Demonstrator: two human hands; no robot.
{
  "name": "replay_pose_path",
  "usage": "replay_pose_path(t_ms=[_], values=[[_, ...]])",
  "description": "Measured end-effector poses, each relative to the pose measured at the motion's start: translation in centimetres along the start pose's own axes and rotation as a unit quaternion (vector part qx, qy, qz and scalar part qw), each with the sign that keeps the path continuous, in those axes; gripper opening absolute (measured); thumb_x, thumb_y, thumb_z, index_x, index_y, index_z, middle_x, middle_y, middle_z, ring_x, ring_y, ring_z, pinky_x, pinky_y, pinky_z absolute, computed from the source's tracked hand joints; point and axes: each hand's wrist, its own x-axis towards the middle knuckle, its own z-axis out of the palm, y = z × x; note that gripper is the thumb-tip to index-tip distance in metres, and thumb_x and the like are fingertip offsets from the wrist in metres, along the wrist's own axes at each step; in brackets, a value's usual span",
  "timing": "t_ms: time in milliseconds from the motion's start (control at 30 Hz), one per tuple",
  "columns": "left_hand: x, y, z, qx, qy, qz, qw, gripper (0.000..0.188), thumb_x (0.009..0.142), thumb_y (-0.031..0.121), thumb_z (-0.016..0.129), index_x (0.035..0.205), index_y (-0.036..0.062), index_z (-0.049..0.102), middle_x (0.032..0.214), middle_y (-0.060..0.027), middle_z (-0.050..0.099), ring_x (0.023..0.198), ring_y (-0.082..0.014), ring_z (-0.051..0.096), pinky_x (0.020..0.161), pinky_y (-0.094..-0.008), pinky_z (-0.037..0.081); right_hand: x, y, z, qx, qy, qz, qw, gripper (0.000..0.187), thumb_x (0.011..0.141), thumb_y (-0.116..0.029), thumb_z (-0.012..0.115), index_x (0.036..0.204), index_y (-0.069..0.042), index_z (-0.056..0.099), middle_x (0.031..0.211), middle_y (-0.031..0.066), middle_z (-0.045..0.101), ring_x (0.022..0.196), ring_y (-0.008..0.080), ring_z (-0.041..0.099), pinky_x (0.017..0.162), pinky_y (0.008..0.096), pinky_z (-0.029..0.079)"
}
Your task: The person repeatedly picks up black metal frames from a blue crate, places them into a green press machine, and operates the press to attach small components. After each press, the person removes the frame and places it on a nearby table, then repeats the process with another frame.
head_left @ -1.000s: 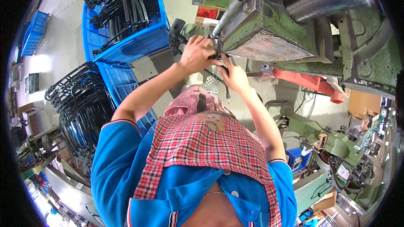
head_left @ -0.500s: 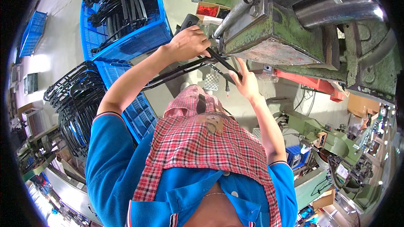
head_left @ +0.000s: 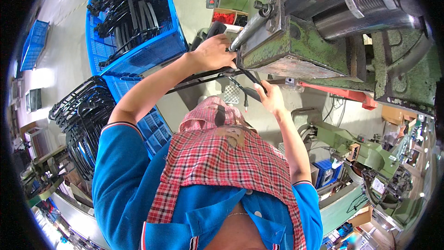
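My left hand (head_left: 212, 54) is closed at the machine's near left corner, its fingers round a thin black strap (head_left: 250, 76). From there the strap slants down to my right hand (head_left: 274, 99), whose thumb and fingers close on its wider lower end. A black tubular frame (head_left: 196, 79) runs leftward beneath my left hand. Under the strap dangles a short black piece with a reddish tip (head_left: 246, 104). Just beyond the hands stands a worn green press-like machine (head_left: 307, 46) with a coil spring (head_left: 251, 28) on its side. My left fingertips are partly hidden.
At the upper left a blue crate (head_left: 178, 32) holds many black parts. Black wire frames (head_left: 83, 120) are stacked beside it, near another blue crate (head_left: 155, 127). A small box of red pieces (head_left: 224, 17) lies beyond the hands. Green machinery (head_left: 344, 144) stands at right.
Both hands have come slightly nearer to me. My left hand has shifted right, closer to the machine's corner, and the strap's wider lower end now shows beside my right hand.
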Motion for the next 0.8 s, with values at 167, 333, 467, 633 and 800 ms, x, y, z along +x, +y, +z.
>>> replay_pose_path(t_ms=[167,333,467,633,800], values=[[-0.5,0.2,-1.4,-0.065,0.032,-0.035,0.997,0.039,0.080,0.044,0.062,0.091,0.0065,0.062,0.091,-0.0138,0.062,0.100,-0.0299,0.057,0.090,-0.0397,0.043,-0.1,-0.6,-0.1,-0.032,-0.026,0.035,0.999,0.044,0.093,-0.044,0.053,0.081,-0.002,0.057,0.069,0.0244,0.060,0.072,0.0448,0.059,0.064,0.0487,0.046],[-6.4,3.0,-6.4,-0.076,0.049,-0.294,0.952,0.054,0.073,0.038,0.076,0.110,0.0057,0.053,0.113,-0.0137,0.054,0.108,-0.0318,0.053,0.089,-0.0413,0.046,-0.5,-0.6,1.1,-0.035,-0.009,0.048,0.998,0.045,0.094,-0.044,0.050,0.081,-0.001,0.058,0.074,0.0265,0.061,0.076,0.0464,0.060,0.068,0.0508,0.047],[-9.1,2.8,-3.1,-0.080,-0.247,-0.381,0.888,0.032,0.086,0.026,0.062,0.111,0.0064,0.057,0.084,-0.0178,0.065,0.081,-0.0392,0.065,0.070,-0.0475,0.052,-0.4,-1.7,0.2,-0.037,-0.040,0.055,0.997,0.045,0.095,-0.043,0.048,0.082,0.000,0.057,0.076,0.0259,0.062,0.078,0.0464,0.060,0.069,0.0508,0.047],[-9.4,5.8,-2.0,-0.041,-0.233,-0.396,0.887,0.013,0.081,0.006,0.052,0.094,0.0045,0.056,0.077,-0.0201,0.066,0.076,-0.0393,0.066,0.065,-0.0492,0.052,-0.9,-1.8,1.3,-0.048,-0.026,0.072,0.996,0.044,0.096,-0.042,0.048,0.083,0.000,0.057,0.077,0.0264,0.063,0.079,0.0466,0.060,0.070,0.0527,0.047],[-9.3,5.5,-2.5,-0.045,-0.239,-0.380,0.893,0.015,0.079,0.005,0.053,0.093,0.0035,0.055,0.078,-0.0193,0.067,0.076,-0.0392,0.067,0.065,-0.0488,0.052,-1.7,-2.8,1.9,-0.051,-0.015,0.096,0.994,0.042,0.096,-0.039,0.048,0.083,0.000,0.058,0.078,0.0270,0.062,0.078,0.0475,0.059,0.070,0.0533,0.046]])
